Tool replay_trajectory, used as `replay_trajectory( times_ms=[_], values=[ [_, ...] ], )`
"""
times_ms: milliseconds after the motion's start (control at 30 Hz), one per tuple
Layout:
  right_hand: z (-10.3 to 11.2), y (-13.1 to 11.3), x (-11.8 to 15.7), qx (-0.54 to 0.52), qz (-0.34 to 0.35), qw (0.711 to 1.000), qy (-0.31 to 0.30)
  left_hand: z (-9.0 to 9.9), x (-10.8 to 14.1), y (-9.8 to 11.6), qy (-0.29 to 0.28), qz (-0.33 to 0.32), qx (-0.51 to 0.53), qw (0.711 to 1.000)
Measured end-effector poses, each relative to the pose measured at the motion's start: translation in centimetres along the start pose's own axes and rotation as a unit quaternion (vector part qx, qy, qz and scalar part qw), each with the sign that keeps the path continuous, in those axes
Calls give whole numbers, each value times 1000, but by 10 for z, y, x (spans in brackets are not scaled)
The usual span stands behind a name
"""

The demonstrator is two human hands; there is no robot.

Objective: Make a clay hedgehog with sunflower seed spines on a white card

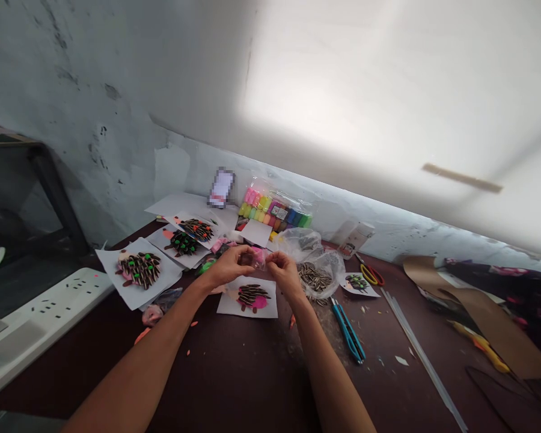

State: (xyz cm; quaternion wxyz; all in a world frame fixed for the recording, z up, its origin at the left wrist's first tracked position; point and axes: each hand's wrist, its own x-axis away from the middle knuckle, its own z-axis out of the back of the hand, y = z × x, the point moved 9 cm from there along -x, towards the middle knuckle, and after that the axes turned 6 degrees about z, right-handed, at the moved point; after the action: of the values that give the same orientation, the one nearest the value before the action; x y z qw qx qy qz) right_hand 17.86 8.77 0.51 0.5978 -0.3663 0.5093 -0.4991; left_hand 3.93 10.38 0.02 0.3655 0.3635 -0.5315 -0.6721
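My left hand and my right hand are raised close together over the middle of the table. Between them is a small clear bag of pink clay, and the fingers of each hand are pinched on it. Just below lies a white paper card with a hedgehog picture. Its back is part bright pink clay, part striped sunflower seeds. To the right of my right hand, a clear plastic bag lies open with loose sunflower seeds in it.
Finished-looking hedgehog cards lie on the left, beside a white power strip. Coloured clay packs and a phone lean by the wall. On the right are teal-handled pliers, scissors, glue sticks and a yellow glue gun.
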Motion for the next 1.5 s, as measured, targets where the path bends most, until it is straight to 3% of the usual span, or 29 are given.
replay_trajectory(
  times_ms=[67,200,500,867,1167,1500],
  values=[
    [-1,1,0,-22,-9,1000,-11,-1,-1,-6,-20,27,63,997],
    [-5,2,0,-51,-9,998,-45,4,-2,-13,-12,51,95,994],
    [-14,-4,1,44,42,994,-89,4,-3,-19,-1,82,141,987],
    [-26,-6,4,154,51,976,-148,4,-6,-18,5,36,115,993],
    [-30,-3,5,117,42,977,-171,8,-9,-21,19,38,129,991],
    [-21,-4,4,138,45,986,-87,8,-8,-20,33,48,158,986]
  ],
)
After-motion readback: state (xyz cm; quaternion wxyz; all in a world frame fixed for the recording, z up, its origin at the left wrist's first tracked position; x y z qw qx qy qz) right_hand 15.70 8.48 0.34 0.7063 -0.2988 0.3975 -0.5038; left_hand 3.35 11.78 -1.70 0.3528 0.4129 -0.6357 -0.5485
